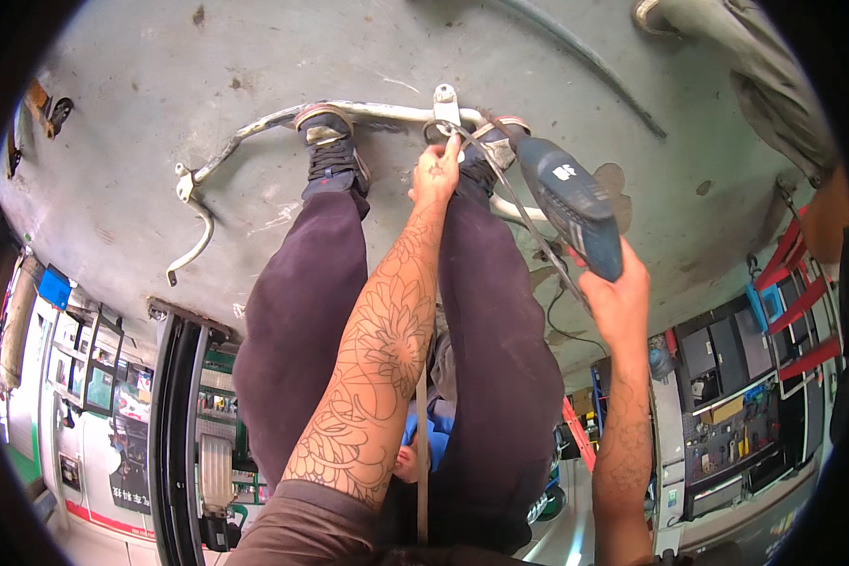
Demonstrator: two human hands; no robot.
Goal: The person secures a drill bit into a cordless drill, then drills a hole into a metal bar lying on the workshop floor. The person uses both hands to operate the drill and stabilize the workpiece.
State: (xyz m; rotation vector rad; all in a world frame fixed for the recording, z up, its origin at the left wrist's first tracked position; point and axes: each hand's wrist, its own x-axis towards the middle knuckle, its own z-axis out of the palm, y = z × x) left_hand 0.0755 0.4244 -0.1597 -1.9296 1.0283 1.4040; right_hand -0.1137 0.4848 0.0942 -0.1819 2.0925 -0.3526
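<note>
Brown sleeve (316, 519) nearest me covers my upper left arm, and below me my dark purple trousers (297, 283) spread to either side of my left forearm. My right hand (618, 297) is wrapped around the rear of a dark blue-black power tool (568, 203), which slants away to the left. Its far end overlaps my view of the right sneaker (491, 156); I cannot tell whether it touches anything. A narrow grey strip (511, 179) runs from near my right hand, along the tool's left side, to the bent metal bar (250, 129). My left hand (434, 176) reaches farther out, fingers mostly curled, their tips at the bar just on the near side of its pale bracket (445, 97); I cannot tell whether they grip the strip.

The bar, pale with darker worn stretches, lies across the grey floor (160, 104) at the toes of both my sneakers. At left it meets a small joint (186, 182), with a curved arm bending back toward me; at right it passes out of sight behind the tool.

Farther right, a red metal frame (807, 354) stands near the edge. On the far right floor lie a long grey tube (590, 58) and, beyond it, another person's khaki trouser leg (750, 52).
</note>
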